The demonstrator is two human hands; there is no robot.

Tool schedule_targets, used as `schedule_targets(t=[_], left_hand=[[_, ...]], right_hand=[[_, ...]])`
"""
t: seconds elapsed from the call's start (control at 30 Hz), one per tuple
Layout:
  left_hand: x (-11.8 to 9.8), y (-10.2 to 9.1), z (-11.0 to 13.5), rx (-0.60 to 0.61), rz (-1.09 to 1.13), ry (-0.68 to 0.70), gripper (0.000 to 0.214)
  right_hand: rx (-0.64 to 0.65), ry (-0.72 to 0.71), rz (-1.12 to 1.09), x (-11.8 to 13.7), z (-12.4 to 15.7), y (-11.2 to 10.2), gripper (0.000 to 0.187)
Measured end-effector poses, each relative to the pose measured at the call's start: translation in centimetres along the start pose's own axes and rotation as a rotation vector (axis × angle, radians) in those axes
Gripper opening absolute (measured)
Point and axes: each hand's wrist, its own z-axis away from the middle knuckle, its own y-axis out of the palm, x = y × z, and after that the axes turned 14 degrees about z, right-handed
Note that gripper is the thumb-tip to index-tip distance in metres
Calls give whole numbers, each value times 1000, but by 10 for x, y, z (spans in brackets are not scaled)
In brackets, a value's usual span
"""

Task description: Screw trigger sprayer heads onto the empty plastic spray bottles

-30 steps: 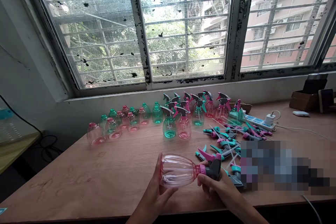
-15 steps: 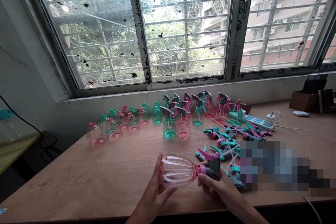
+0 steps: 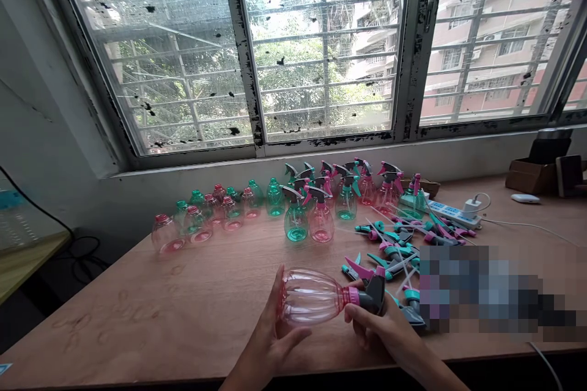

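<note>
A clear pink spray bottle (image 3: 312, 297) lies sideways between my hands above the front of the table, its base to the left. My left hand (image 3: 277, 333) cups the base, fingers behind it and thumb below. At the neck, my right hand (image 3: 373, 321) closes its thumb and fingers around the pink collar of the black spray head (image 3: 373, 294). The pink trigger points up and to the left. Just beyond my right hand is a heap of loose spray heads (image 3: 397, 253) in teal, pink and grey with thin white tubes.
Several open pink and green bottles (image 3: 197, 225) stand at the back left of the table (image 3: 137, 317). Bottles with spray heads (image 3: 321, 223) stand at the back middle. A power strip (image 3: 452, 212), a white mouse (image 3: 525, 198) and a cardboard box (image 3: 532, 176) are to the right.
Almost nothing differs. The bottle and both hands stay in the same place, with only a very slight shift of the fingers.
</note>
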Motion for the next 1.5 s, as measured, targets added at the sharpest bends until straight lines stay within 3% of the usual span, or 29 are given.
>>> schedule_targets(t=[0.2,0.37,0.5,0.63,0.9,1.03,1.17,1.43,1.5], left_hand=[[-7,4,-2,122,150,-54,102],[-2,0,-2,34,-41,-47,102],[-2,0,1,60,14,-72,105],[-4,-1,1,50,40,-117,89],[1,-2,-2,49,-74,-24,100],[-6,2,-1,39,42,-86,117],[-11,5,-3,59,142,-113,103],[-9,6,-5,24,179,-92,119],[-11,7,-5,53,194,-81,112]], right_hand=[[3,-10,12,2,1,0,45],[1,-16,23,3,0,-1,42],[-20,-8,30,2,-1,-1,44],[-28,-1,40,3,0,0,47],[-31,-23,-13,0,-3,0,44],[-29,-17,-10,0,-2,0,43],[-29,-4,-7,0,-1,0,48],[-17,4,-11,0,0,-1,43],[-8,6,-9,0,0,-1,44]])
